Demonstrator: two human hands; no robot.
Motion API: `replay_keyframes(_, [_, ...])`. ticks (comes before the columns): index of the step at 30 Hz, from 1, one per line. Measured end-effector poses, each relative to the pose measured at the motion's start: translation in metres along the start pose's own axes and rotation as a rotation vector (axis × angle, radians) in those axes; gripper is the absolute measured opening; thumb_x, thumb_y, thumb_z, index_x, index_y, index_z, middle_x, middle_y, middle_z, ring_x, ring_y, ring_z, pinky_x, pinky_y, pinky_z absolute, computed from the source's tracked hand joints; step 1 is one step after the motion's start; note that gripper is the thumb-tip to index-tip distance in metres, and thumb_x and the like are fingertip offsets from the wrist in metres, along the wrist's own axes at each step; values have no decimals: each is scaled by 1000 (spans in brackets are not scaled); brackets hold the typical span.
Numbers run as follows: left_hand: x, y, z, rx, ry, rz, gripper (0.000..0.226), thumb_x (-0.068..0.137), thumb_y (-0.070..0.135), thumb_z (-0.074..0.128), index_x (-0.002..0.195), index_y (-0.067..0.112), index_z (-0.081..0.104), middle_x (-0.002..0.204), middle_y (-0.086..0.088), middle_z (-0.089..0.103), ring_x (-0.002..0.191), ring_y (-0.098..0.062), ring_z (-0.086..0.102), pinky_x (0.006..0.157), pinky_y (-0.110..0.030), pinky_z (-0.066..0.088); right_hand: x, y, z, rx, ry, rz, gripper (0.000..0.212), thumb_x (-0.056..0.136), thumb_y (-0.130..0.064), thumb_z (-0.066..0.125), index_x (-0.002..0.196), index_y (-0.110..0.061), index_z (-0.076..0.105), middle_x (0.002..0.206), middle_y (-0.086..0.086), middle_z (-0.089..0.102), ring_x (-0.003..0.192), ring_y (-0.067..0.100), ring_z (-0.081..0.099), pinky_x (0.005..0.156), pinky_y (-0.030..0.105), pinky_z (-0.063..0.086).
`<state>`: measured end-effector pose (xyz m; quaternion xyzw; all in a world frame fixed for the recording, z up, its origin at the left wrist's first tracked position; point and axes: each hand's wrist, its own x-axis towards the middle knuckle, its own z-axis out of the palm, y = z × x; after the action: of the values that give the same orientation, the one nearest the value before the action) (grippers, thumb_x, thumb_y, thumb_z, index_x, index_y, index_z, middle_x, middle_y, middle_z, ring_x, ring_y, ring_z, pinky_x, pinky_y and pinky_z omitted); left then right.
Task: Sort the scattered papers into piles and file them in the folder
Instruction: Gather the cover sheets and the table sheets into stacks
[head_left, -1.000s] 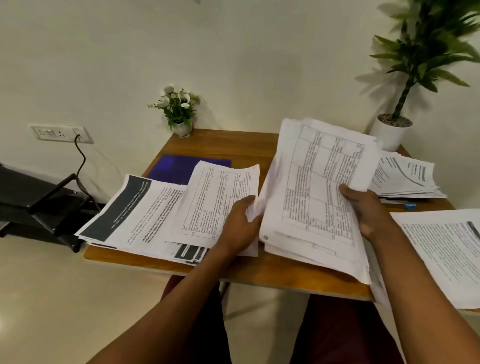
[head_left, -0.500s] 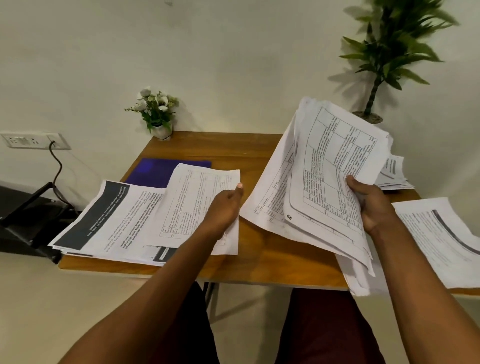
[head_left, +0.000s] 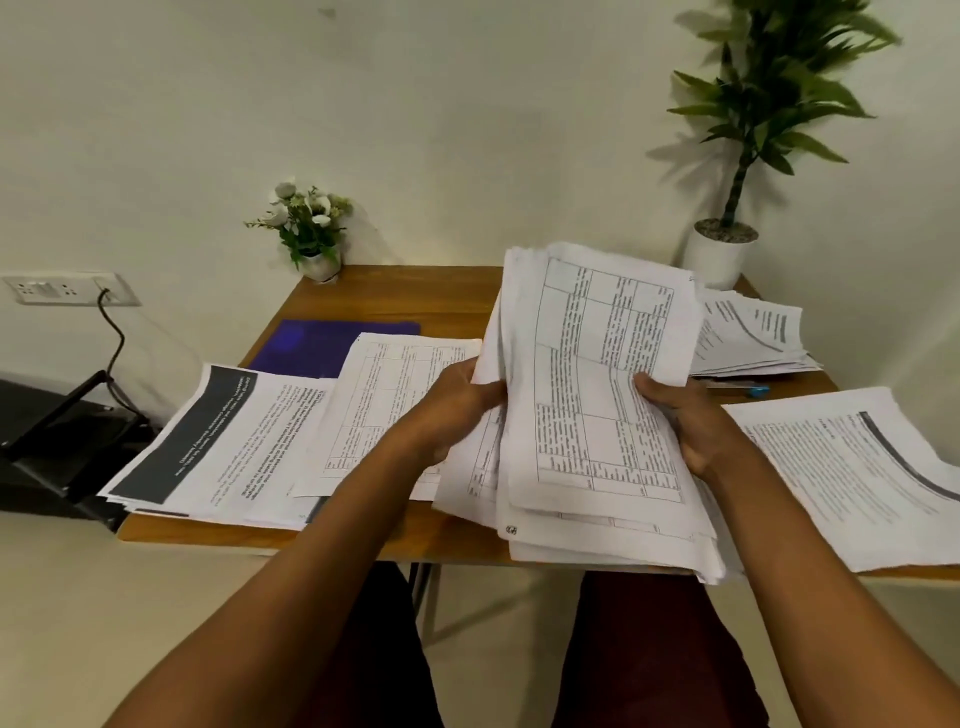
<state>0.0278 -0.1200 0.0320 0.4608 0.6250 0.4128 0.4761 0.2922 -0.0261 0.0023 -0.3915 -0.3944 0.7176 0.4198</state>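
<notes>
A thick stack of white printed sheets with tables (head_left: 597, 395) is held tilted above the wooden table's (head_left: 415, 296) front edge. My right hand (head_left: 685, 431) grips its right edge with the thumb on top. My left hand (head_left: 457, 410) grips its left edge. A sheet with a table grid (head_left: 384, 405) lies flat to the left. Under it is a pile topped by a page with a dark band (head_left: 218, 441). A blue folder (head_left: 317, 345) lies behind these, partly covered. Another pile (head_left: 852, 467) lies at the right front, and a further pile (head_left: 753, 332) at the back right.
A small pot of white flowers (head_left: 311, 234) stands at the table's back left. A tall green plant in a white pot (head_left: 719, 254) fills the back right corner. A blue pen (head_left: 737, 387) lies near the right piles. A wall socket with cable (head_left: 67, 288) and a black stand (head_left: 57, 441) are left of the table.
My left hand left the flat grid sheet on the left and moved right to grip the stack's left edge. The stack has come lower and nearer to the table's middle.
</notes>
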Motion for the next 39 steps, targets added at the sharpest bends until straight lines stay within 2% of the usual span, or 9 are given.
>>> replay_keyframes(3, [-4, -8, -13, 9, 68, 3, 33, 93, 39, 72, 124, 32, 65, 114, 6, 74, 104, -20, 73, 95, -54, 56, 2, 7, 7, -8, -38, 6, 45, 88, -15, 67, 132, -11, 63, 127, 13, 70, 114, 29, 69, 80, 38, 61])
replay_keyframes(6, [-11, -25, -36, -80, 142, -1, 25, 101, 21, 62, 126, 27, 64, 116, 5, 74, 108, -19, 71, 98, -48, 56, 3, 15, 1, 88, -24, -10, 38, 93, -13, 61, 131, -12, 64, 124, 13, 71, 108, 28, 71, 77, 39, 62])
replay_keyframes(9, [-23, -40, -62, -142, 236, 31, 21, 102, 17, 59, 117, 30, 65, 107, 10, 77, 100, -11, 74, 89, -36, 60, 3, 26, -9, 170, -4, 14, 44, 94, -16, 59, 139, -14, 60, 129, 14, 69, 113, 31, 69, 80, 44, 61])
replay_keyframes(13, [-35, -50, -84, -260, 378, 48, 20, 102, 14, 59, 117, 26, 64, 103, 10, 76, 93, -8, 74, 69, -22, 58, 0, 28, -10, 209, 14, 47, 31, 105, -15, 47, 132, -14, 61, 116, 12, 74, 100, 29, 74, 70, 42, 63])
replay_keyframes(18, [-41, -55, -89, -276, 410, 46, 17, 102, 17, 60, 110, 30, 65, 97, 11, 78, 91, -10, 75, 77, -32, 57, -3, 26, -8, 195, 11, 58, 28, 106, -15, 45, 128, -12, 61, 107, 11, 77, 92, 27, 76, 65, 40, 63])
replay_keyframes(22, [-39, -55, -86, -284, 416, 33, 22, 102, 18, 60, 122, 24, 64, 112, 4, 76, 104, -18, 71, 91, -43, 55, -2, 27, -10, 168, 20, 35, 36, 106, -15, 46, 140, -10, 56, 117, 13, 74, 100, 28, 74, 71, 40, 63])
replay_keyframes(29, [-35, -54, -81, -260, 407, 22, 23, 101, 20, 61, 124, 26, 63, 114, 3, 74, 106, -20, 71, 95, -48, 55, -2, 27, -7, 161, 7, 18, 37, 104, -12, 50, 140, -9, 56, 121, 15, 72, 102, 29, 74, 73, 42, 63])
replay_keyframes(37, [-31, -44, -65, -234, 358, 103, 21, 102, 18, 59, 113, 36, 64, 105, 15, 76, 99, -10, 73, 83, -31, 58, 6, 14, 1, 130, -30, -8, 44, 94, -18, 60, 138, -11, 59, 131, 17, 67, 117, 34, 67, 89, 47, 60])
replay_keyframes(39, [-32, -44, -63, -242, 367, 115, 21, 102, 20, 60, 115, 36, 64, 111, 13, 75, 104, -13, 71, 87, -33, 57, 5, 18, -2, 147, -13, 4, 48, 93, -18, 60, 141, -10, 57, 134, 19, 65, 119, 35, 65, 90, 48, 59])
